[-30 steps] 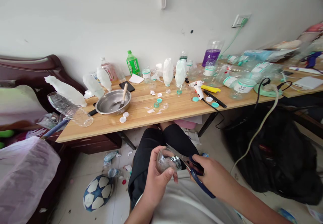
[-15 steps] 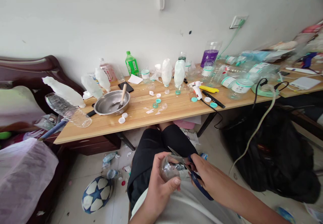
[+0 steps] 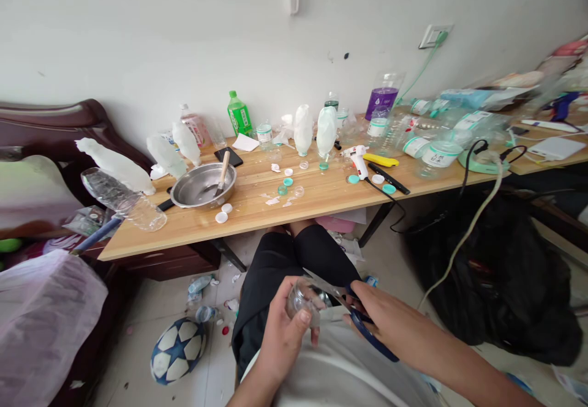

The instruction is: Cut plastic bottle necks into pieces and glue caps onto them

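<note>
Head view: trimming step, by the look of it. Left hand (image 3: 285,330) pinches a clear plastic piece (image 3: 298,304), thumb on the near side, fingers wrapped around the far side. Piece is over the lap, off the table (image 3: 257,222), on the person's side of its near edge. Looks like a cut bottle section; exact shape is hard to read.

Right hand (image 3: 386,315) is closed around the handles of the scissors (image 3: 373,337). Blades point away and left, across the right side of the piece. Can't tell if they're biting plastic or just lying along it, nor how far apart they are.

Judgement: cut is in hand, not finished. Next move calls for a steady left pinch, fingertips clear of the blade line, and turning the piece into the scissors rather than reaching with them. Thin wall probably flexes if squeezed; risk is a slip or a ragged edge.

On the table: metal bowl (image 3: 177,201) with brush (image 3: 223,173) toward the left end, clear bottle (image 3: 146,212) lying across the left edge, two white-coated bottles (image 3: 303,130) mid-table toward the far edge, glue gun (image 3: 358,161) right of them, labelled bottles (image 3: 438,157) farther right.
</note>
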The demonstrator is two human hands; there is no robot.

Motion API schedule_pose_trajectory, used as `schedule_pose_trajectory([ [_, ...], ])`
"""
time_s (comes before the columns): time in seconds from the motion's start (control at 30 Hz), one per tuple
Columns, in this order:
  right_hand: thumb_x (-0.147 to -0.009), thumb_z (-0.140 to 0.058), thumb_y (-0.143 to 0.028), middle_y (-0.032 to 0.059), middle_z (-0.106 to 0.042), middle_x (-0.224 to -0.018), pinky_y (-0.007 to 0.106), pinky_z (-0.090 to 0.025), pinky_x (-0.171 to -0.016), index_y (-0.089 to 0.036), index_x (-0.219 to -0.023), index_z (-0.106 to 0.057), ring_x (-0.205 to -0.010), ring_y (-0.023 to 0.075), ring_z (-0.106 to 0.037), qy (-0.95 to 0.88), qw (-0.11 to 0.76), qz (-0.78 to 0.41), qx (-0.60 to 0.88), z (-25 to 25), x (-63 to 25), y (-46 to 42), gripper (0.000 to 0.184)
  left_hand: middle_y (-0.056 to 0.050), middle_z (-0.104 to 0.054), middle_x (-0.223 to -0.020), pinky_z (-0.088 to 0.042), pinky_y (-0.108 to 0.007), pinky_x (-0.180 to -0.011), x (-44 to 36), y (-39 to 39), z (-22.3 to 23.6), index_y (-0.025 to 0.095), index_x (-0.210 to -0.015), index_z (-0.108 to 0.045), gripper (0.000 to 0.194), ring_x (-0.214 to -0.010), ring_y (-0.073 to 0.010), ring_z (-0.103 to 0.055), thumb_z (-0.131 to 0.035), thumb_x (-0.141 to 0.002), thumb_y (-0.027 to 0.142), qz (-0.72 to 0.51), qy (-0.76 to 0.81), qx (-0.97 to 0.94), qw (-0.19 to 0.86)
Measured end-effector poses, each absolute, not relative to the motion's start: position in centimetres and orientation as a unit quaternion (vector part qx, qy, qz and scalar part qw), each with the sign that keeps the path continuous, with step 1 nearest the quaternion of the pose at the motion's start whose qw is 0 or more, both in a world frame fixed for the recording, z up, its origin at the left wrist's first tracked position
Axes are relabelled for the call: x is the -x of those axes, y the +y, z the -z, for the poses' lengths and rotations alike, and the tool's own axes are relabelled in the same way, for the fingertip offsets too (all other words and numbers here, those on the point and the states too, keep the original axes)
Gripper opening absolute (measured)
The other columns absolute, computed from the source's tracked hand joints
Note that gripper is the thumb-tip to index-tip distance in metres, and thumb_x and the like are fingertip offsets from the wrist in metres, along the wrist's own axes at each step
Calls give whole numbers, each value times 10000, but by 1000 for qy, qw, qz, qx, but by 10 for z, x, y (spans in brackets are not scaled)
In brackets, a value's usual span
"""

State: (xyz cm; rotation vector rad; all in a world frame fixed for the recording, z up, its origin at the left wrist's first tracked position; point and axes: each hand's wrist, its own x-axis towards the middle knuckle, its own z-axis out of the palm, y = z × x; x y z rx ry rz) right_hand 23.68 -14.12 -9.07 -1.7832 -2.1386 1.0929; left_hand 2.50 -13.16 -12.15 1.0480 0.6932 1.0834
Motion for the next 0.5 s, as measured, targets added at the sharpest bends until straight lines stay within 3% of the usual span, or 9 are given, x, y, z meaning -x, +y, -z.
schedule_pose_trajectory([
  [0.13, -900, -501, -359, 64, -644, -919, 291, -424, -723, -234, -880, -472, -831, 215, -610, -718, 97, -372, 580, 95, -237, -144, 130, -2, -575, -788, -445, -185, -427, -26, -135, 119, 193, -985, -558, 450, -514, -79, -515, -653, -795, 589, -461, 327, -471, 677],
  [0.37, -746, -579, -166, -1, -648, -738, 239, -378, -612, -234, -716, -423, -710, 181, -608, -674, 85, -407, 611, 108, -233, -133, 172, -26, -574, -791, -462, -233, -432, -24, -133, 119, 193, -973, -588, 466, -515, -104, -505, -588, -814, 631, -468, 333, -479, 664],
  [0.5, -853, -549, -308, 25, -666, -832, 258, -404, -669, -236, -802, -477, -761, 190, -619, -695, 95, -404, 587, 95, -237, -135, 114, -46, -589, -802, -471, -256, -457, -21, -129, 119, 180, -982, -602, 528, -532, -124, -528, -512, -833, 678, -454, 323, -485, 674],
])
